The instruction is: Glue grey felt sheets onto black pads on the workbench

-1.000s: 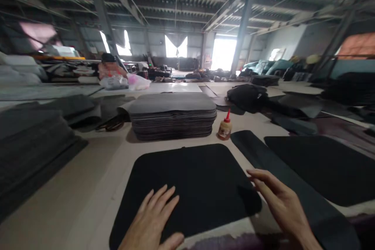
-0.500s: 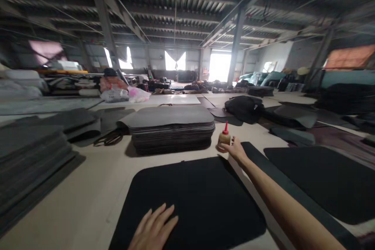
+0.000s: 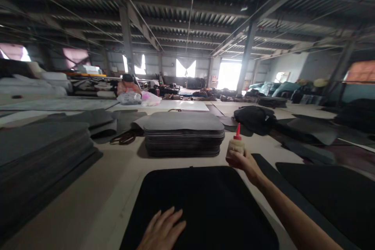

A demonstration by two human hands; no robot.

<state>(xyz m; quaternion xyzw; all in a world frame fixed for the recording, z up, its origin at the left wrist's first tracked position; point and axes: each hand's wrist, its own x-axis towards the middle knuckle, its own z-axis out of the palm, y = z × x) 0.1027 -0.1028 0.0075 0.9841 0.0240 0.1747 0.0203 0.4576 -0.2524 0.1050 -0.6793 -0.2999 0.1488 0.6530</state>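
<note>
A black sheet with rounded corners (image 3: 205,199) lies flat on the table in front of me. My left hand (image 3: 164,229) rests on its near left part, fingers stretched out and a little apart. Beyond the sheet's far right corner, my right hand (image 3: 245,164) is wrapped around a squat glue bottle (image 3: 238,145) with yellowish contents. The bottle is upright, its pointed red nozzle facing up. Whether its base touches the table cannot be made out. Left of the bottle stands a neat stack of grey sheets (image 3: 184,136).
Another tall stack of dark sheets (image 3: 43,164) fills the left side. Dark straps (image 3: 124,138) lie behind it. To the right are a long dark strip (image 3: 281,187) and another black sheet (image 3: 331,191). A black bag-like bundle (image 3: 254,118) lies farther back. A person (image 3: 128,84) is in the background.
My right hand has closed more fully around the glue bottle. My view has shifted left, so the scene appears farther right. The left hand stays on the black sheet.
</note>
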